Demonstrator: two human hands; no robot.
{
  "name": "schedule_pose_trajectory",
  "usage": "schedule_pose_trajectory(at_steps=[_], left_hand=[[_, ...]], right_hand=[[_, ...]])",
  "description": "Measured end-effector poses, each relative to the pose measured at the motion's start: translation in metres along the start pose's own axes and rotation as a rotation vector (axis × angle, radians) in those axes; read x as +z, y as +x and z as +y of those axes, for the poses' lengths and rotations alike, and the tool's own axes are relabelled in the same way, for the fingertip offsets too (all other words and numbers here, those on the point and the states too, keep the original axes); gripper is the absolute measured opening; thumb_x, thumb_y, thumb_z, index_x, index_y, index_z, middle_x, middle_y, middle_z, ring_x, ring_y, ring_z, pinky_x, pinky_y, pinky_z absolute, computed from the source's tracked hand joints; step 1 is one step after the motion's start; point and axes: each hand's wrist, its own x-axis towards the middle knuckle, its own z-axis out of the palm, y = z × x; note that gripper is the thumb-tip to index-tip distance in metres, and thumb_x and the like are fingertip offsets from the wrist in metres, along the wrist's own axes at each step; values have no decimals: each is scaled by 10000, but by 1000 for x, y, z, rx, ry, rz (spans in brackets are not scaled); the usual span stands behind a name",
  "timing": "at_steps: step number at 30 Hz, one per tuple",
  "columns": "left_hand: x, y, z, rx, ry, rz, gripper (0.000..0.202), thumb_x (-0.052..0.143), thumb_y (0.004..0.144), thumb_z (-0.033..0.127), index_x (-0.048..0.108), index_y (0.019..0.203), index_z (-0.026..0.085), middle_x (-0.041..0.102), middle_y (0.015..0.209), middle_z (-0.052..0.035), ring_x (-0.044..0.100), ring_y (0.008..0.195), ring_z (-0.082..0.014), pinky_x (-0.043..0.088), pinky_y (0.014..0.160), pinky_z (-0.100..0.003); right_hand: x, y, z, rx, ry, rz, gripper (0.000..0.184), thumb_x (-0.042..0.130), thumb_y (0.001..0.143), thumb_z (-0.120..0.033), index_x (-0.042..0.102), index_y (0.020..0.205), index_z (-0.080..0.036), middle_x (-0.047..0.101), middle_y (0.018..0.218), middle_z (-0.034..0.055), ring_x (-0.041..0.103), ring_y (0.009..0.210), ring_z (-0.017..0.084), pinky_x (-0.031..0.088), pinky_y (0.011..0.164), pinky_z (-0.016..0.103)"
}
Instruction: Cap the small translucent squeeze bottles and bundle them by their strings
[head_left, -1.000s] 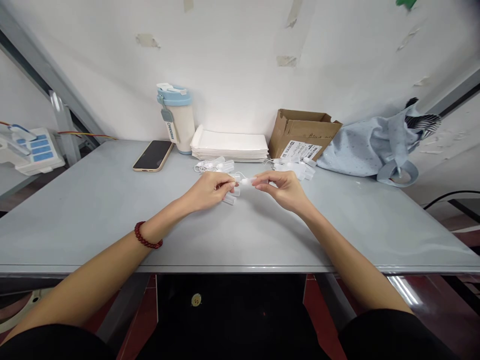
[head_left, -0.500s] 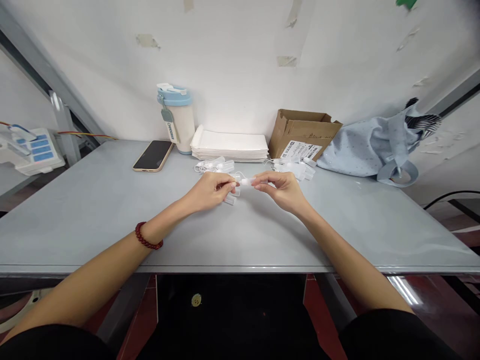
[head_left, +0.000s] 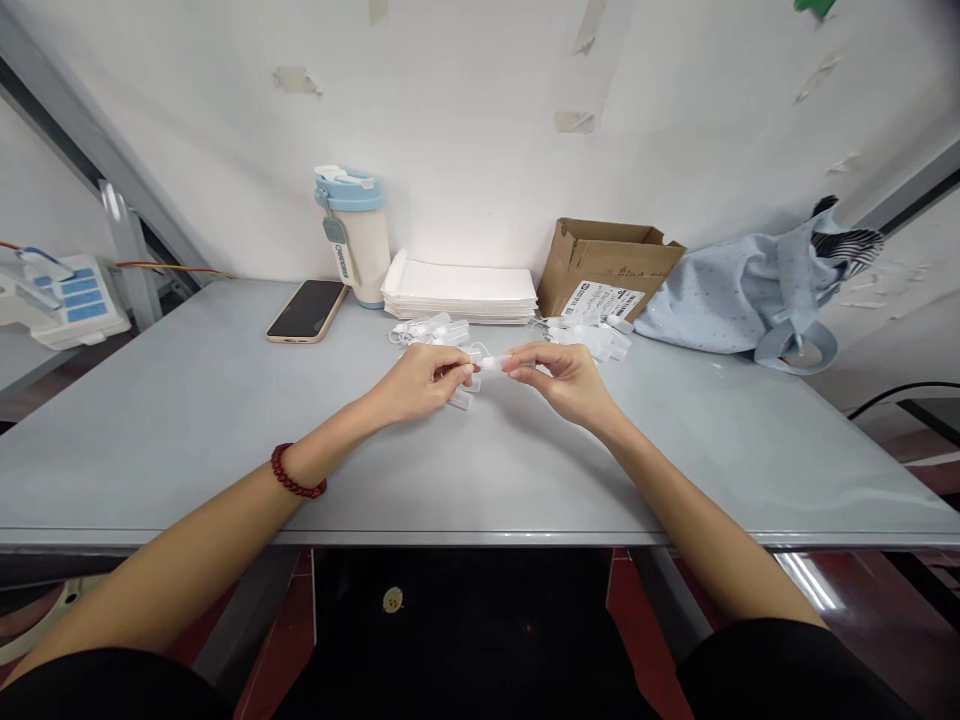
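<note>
Between my two hands is a small translucent plastic tube with a white cap (head_left: 491,364), held level just above the table; a thin white loop arches over it. My left hand (head_left: 420,382) pinches the left end with thumb and fingers. The other end is gripped by my right hand (head_left: 566,380), whose fingers partly cover it. More clear tubes (head_left: 460,400) lie by my left fingertips, partly hidden. Behind my left hand is a small pile of white tubes with loops (head_left: 435,328), and a second pile (head_left: 592,337) lies behind my right hand.
At the back of the grey table (head_left: 225,420) stand a cream cup with a blue lid (head_left: 364,245), a stack of white sheets (head_left: 465,292) and an open cardboard box (head_left: 607,265). A phone (head_left: 307,311) lies left, a light blue cloth bag (head_left: 727,290) right.
</note>
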Motion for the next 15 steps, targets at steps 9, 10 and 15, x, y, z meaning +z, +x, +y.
schedule_pose_trajectory(at_steps=[9, 10, 15], left_hand=[[-3, 1, -3, 0, 24, 62, 215, 564, 827, 289, 713, 898, 150, 685, 736, -21, 546, 603, -123, 427, 573, -237], [-3, 1, -4, 6, 41, 83, 218, 575, 820, 285, 717, 909, 146, 688, 731, -22, 546, 601, -122, 424, 569, -235], [-2, 1, -4, 91, 114, 173, 196, 576, 828, 267, 725, 842, 141, 696, 713, -20, 527, 574, -107, 407, 557, -228]], right_hand=[[-2, 2, 1, 7, 13, 13, 74, 678, 776, -235, 752, 774, -232, 749, 886, 27, 660, 806, 187, 501, 722, 345], [-3, 2, 1, 9, 14, 14, 74, 680, 775, -241, 753, 772, -230, 749, 886, 28, 660, 808, 189, 501, 718, 344], [-4, 2, 1, 2, 6, 28, 71, 688, 768, -260, 752, 763, -228, 751, 872, 28, 664, 824, 196, 499, 720, 342]])
